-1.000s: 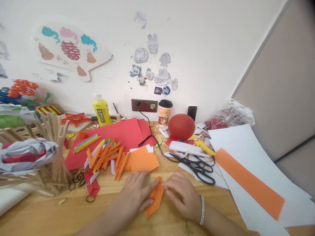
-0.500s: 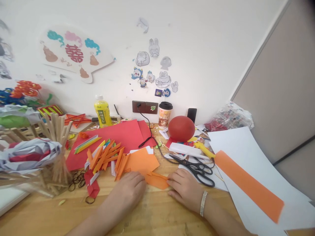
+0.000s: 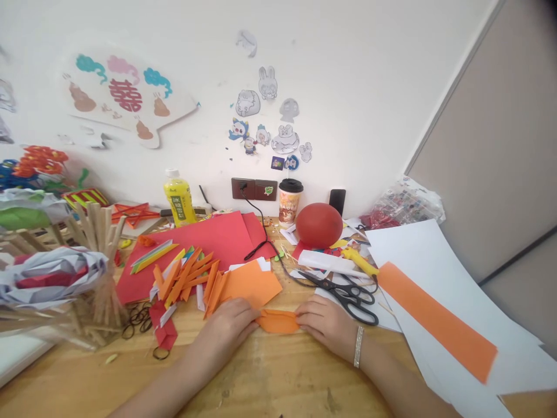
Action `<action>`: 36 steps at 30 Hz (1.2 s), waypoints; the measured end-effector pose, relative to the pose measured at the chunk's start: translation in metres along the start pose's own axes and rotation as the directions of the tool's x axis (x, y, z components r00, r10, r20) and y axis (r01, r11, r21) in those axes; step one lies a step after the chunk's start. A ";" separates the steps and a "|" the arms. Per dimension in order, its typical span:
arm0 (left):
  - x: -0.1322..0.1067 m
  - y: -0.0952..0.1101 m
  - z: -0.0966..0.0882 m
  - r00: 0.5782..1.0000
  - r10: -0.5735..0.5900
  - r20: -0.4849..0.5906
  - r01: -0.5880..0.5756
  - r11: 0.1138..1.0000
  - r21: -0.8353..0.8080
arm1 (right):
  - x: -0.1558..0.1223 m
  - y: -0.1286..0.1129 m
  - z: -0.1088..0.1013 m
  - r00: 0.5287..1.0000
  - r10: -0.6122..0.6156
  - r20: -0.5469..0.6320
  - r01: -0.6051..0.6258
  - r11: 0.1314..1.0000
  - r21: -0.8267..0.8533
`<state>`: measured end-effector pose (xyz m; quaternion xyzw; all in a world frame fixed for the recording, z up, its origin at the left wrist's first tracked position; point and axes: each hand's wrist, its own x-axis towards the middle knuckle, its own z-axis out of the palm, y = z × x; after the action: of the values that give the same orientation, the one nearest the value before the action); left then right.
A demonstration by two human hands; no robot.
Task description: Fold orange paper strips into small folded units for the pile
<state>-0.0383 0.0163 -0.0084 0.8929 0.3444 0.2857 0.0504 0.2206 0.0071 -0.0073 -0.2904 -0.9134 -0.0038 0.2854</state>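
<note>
A small strip of orange paper (image 3: 279,322) with a fold along its upper edge lies on the table between my hands. My left hand (image 3: 232,325) closes its fingers on the strip's left end; my right hand (image 3: 324,325) grips the right end, fingers pressed together. Just behind it lies a flat piece of orange paper (image 3: 255,281). Several folded orange strips (image 3: 189,276) are heaped to the left of that piece. Black-handled scissors (image 3: 348,296) rest behind my right hand. Both thumbs are mostly hidden.
Red paper sheets (image 3: 209,232), a yellow drink bottle (image 3: 180,200), a lidded cup (image 3: 289,203) and a red balloon (image 3: 319,225) stand or lie at the back. White sheets (image 3: 418,261) carry a long orange strip (image 3: 435,319) at right. Wooden sticks (image 3: 93,223) stand in a container at left.
The top edge of the orange strip, raised unevenly before, now lies folded straighter across. My fingers have shifted slightly at both ends. The view has tilted a little.
</note>
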 end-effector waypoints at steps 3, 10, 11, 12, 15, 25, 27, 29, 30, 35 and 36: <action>0.001 0.000 0.003 0.993 -0.115 -0.015 0.114 0.993 -0.035 | 0.001 -0.003 0.001 0.999 0.034 0.021 -0.034 0.999 -0.003; 0.008 0.005 -0.002 0.997 0.033 0.070 -0.034 0.999 0.010 | 0.006 -0.010 0.001 1.000 0.011 0.029 -0.008 0.994 -0.109; 0.008 0.006 -0.003 0.995 0.061 0.075 -0.063 0.998 0.018 | 0.006 -0.011 0.001 0.999 0.011 0.030 -0.007 0.990 -0.139; 0.009 0.007 -0.004 0.993 0.084 0.082 -0.087 0.996 0.023 | 0.006 -0.012 0.002 0.999 0.015 0.032 -0.009 0.985 -0.173; 0.010 0.009 -0.006 0.987 0.119 0.106 -0.125 0.991 0.054 | 0.005 -0.013 0.004 0.998 0.026 0.054 -0.012 0.967 -0.253; 0.007 0.009 -0.001 0.974 0.173 0.146 -0.203 0.953 0.226 | 0.006 -0.009 0.011 0.993 0.083 0.082 -0.058 0.961 -0.270; 0.007 0.009 -0.001 0.967 0.200 0.156 -0.233 0.942 0.240 | 0.006 -0.010 0.011 0.993 0.093 0.077 -0.069 0.960 -0.271; 0.008 0.010 -0.001 0.967 0.198 0.164 -0.234 0.940 0.248 | 0.007 -0.011 0.009 0.992 0.101 0.076 -0.080 0.966 -0.247; 0.008 0.011 -0.001 0.970 0.182 0.161 -0.219 0.943 0.250 | 0.007 -0.011 0.008 0.992 0.100 0.079 -0.079 0.969 -0.234; 0.009 0.014 0.005 0.994 0.039 0.100 -0.056 0.983 0.176 | 0.008 -0.013 0.007 0.990 0.124 0.067 -0.105 0.967 -0.232; 0.009 0.014 0.006 0.996 0.013 0.089 -0.026 0.989 0.144 | 0.008 -0.014 0.008 0.988 0.139 0.062 -0.122 0.967 -0.223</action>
<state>-0.0215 0.0119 -0.0053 0.9092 0.3530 0.2207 -0.0023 0.2037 0.0013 -0.0072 -0.3796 -0.8965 -0.0741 0.2160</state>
